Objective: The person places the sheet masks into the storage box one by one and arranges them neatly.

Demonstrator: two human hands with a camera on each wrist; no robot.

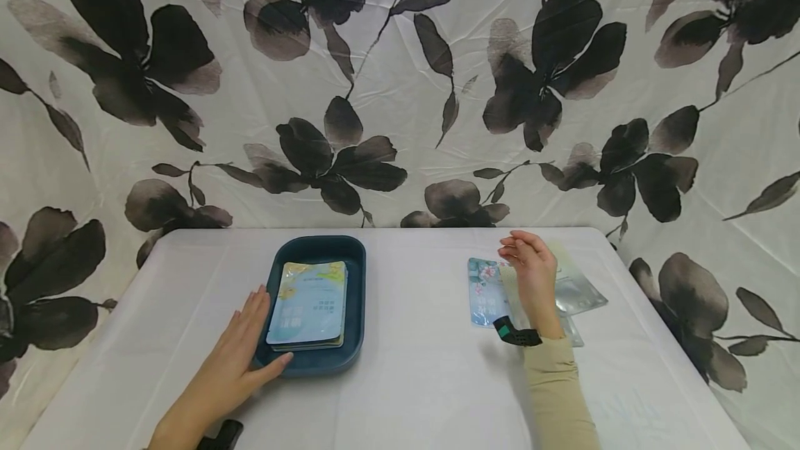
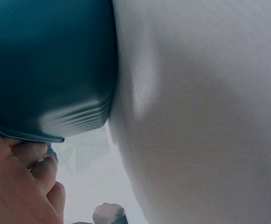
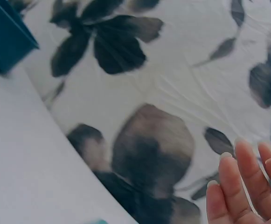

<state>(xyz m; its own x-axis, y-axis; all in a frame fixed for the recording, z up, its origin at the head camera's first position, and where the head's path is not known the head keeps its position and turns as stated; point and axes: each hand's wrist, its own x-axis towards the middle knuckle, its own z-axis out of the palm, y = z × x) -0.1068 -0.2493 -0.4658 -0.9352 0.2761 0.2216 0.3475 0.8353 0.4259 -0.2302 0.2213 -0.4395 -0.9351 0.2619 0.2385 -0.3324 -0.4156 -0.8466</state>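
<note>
The left hand (image 1: pixel 228 360) is resting against the left side of the dark blue tray (image 1: pixel 351 361) in the head view, its fingers lying nearly straight along the rim and its thumb spreading away over the tray's near left corner. It is touching the tray without closing around it. A stack of packets (image 1: pixel 309 304) is lying flat inside the tray, a pale blue and yellow one showing on top. Well to the right of the tray, the right hand (image 1: pixel 534 273) is hovering with loosely bent fingers and is visibly holding nothing. Below that hand, on the same side of the tray, a flowered blue packet (image 1: pixel 486 297) and a silver packet (image 1: pixel 578 292) are lying on the white table (image 1: pixel 419 339), the blue one being nearer the tray. A flowered cloth (image 1: pixel 437 110) is hanging beyond the tray.

In the left wrist view, the tray's outer wall is filling the upper left, and the left hand's fingers are showing right beside its rim.

In the right wrist view, the right hand's fingers are extending with small bends, gripping nothing in sight, while a corner of the tray is appearing far across from them.
</note>
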